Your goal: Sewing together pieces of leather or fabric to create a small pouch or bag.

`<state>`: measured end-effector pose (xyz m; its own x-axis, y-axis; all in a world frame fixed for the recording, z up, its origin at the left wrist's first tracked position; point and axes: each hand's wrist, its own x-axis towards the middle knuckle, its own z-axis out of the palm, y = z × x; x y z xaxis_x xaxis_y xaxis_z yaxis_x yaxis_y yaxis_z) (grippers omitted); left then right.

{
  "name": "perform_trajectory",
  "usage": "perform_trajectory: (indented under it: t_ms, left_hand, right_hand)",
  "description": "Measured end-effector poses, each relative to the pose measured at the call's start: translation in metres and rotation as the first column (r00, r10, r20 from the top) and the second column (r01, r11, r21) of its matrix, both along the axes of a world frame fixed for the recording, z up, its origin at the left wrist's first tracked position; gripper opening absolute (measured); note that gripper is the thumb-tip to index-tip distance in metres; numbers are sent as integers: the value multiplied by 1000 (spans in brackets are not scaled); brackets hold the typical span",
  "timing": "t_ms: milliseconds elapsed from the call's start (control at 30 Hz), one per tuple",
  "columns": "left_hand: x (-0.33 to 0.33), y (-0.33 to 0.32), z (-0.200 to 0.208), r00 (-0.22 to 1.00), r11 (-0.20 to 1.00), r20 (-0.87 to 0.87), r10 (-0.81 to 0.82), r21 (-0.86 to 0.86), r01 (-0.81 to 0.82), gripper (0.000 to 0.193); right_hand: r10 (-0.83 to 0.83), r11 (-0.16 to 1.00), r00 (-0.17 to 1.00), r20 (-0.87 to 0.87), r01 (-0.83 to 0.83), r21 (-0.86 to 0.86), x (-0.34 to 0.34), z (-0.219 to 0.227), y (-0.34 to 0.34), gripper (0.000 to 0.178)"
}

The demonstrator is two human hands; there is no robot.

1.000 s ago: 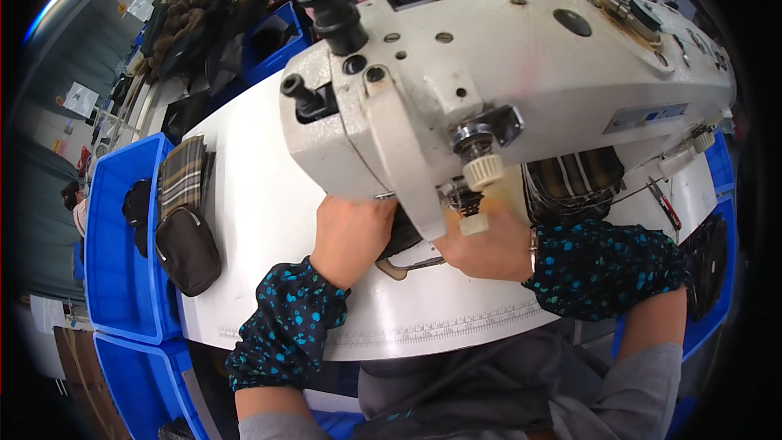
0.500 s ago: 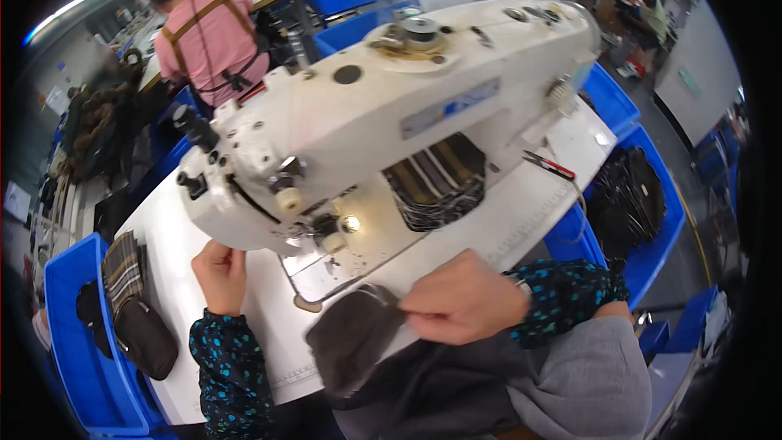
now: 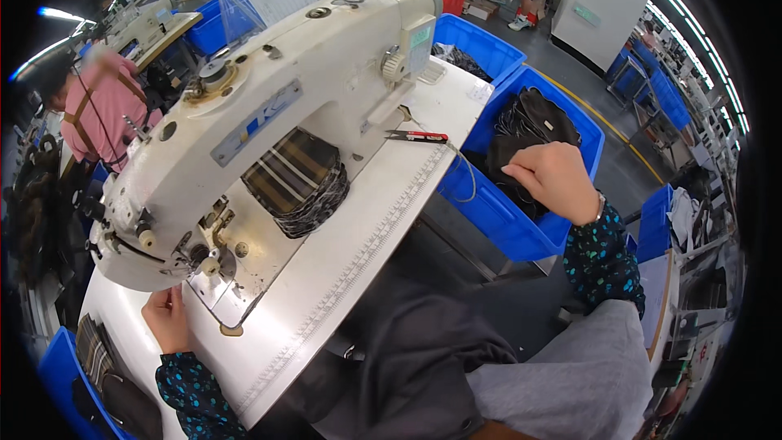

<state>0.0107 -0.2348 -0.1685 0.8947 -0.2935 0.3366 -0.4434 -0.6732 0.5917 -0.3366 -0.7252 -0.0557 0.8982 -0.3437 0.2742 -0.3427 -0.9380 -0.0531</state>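
Over the blue plastic bin (image 3: 507, 226): my right hand (image 3: 558, 183), fingers curled, hold unclear.
Dark soft cloth heap (image 3: 533, 116): inside, below and beyond those fingertips, running away from me.
My left hand (image 3: 168, 319): farther, fingers drawn close, hold unclear.

Sewing machine (image 3: 350, 65) off-white, tabletop (image 3: 285, 281) white, fabric stack (image 3: 295, 173) brown-black plaid with pale stripes, bin (image 3: 507, 231) blue, snips (image 3: 428, 137) red-handled, sleeve covers (image 3: 601, 265) blackish with blue-teal spots.

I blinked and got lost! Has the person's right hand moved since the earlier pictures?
Yes. The right hand has moved rightward, away from the sewing machine's needle end, and now appears over the blue bin.
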Motion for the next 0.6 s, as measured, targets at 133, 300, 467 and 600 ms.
perform_trajectory:
  t_ms: [133,300,467,600]
  left_hand:
    - [-6,10,-5,999,999,18,37,8,-37,18]
    - [-20,-9,6,999,997,36,24,70,-26,17]
    - [-31,-8,13,999,995,41,10,95,-14,15]
    - [-35,-12,20,1000,994,21,-20,106,17,17]
  right_hand:
    - [207,977,959,191,-212,6,60,-21,25,14]
    - [525,812,791,312,-576,93,161,-67,70,16]
    - [571,774,737,363,-630,61,234,-91,92,20]
    - [547,723,804,235,-595,353,247,-89,84,19]
